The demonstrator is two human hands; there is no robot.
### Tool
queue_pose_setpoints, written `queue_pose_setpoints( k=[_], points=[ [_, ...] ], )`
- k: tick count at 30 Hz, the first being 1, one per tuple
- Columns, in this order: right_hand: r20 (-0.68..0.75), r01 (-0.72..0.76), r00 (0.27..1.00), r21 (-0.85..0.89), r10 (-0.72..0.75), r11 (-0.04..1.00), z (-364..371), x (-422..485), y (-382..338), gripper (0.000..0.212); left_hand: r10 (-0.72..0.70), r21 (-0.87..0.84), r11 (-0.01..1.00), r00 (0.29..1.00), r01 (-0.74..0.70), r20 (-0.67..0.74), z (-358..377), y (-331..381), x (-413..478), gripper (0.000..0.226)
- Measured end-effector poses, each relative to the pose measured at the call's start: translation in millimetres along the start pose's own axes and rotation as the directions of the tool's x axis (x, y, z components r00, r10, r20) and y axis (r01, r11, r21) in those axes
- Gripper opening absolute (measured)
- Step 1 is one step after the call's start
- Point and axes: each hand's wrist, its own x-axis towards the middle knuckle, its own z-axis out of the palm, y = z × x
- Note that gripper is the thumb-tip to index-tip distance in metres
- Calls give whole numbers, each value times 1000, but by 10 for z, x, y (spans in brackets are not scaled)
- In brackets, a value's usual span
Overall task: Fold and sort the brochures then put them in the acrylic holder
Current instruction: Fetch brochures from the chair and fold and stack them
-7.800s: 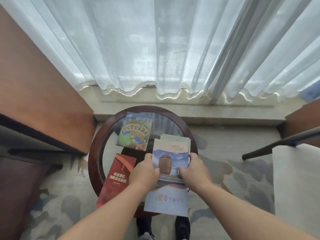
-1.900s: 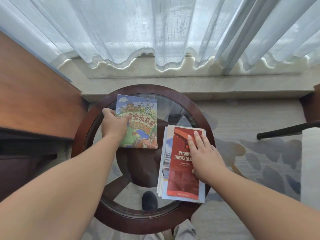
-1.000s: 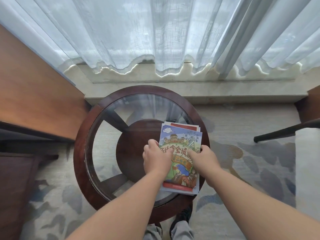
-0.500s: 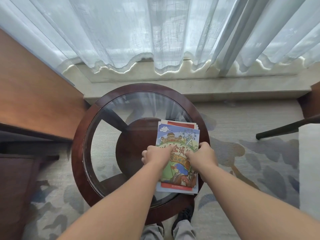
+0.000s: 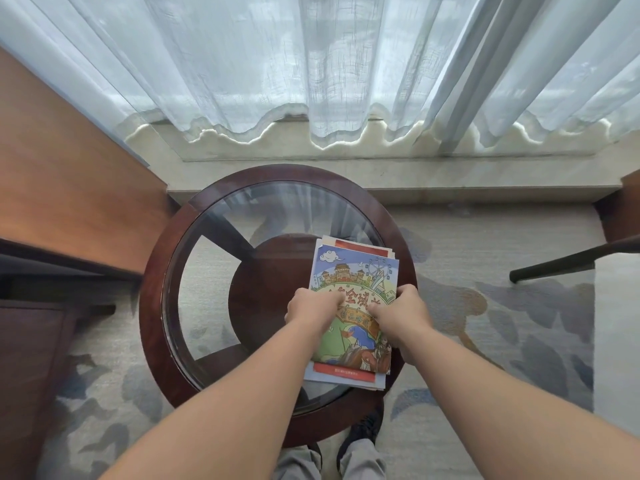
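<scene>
Left hand [image 5: 313, 308] and right hand [image 5: 403, 315] grip the colourful cartoon-topped paper brochure stack [image 5: 353, 271] between them (red cover [image 5: 360, 244] peeking beneath).

Soft, cool daylight filters through the sheer curtain [image 5: 311, 64] at the top, so the scene is evenly bright and shadows are faint. The glass of the table [image 5: 152, 289] carries pale reflections of the curtain folds near its far edge. The wide lens bows straight lines toward the edges. The wooden panel [image 5: 69, 185] at the left looks slightly smeared, while the centre is sharp.
</scene>
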Motion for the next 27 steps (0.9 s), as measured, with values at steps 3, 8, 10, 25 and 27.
queue_pose_setpoints(
  k=[3, 8, 10, 25, 27],
  points=[
    [-5, 8, 1000, 11, -8, 1000, 5, 3, 40, 36, 6, -27, 1000, 1000, -6, 18, 8, -15, -23, 46],
    [8, 10, 1000, 30, -10, 999, -21, -3, 59, 35, 85, -4, 996, 996, -85, 18, -1, -49, -56, 33],
    [7, 9, 1000, 26, -9, 1000, -26, -19, 68, 37, 100, 5, 995, 994, -101, 30, -21, -75, -61, 28],
    [-92, -89, 992, 12, 89, 996, -41, -80, 222, 45, 187, 272, 947, 982, -173, -23, 142, -156, -186, 33],
    [-92, -99, 991, 4, 99, 995, -52, -80, 244, 48, 191, 265, 947, 981, -180, -16, 170, -196, -192, 32]
  ],
)
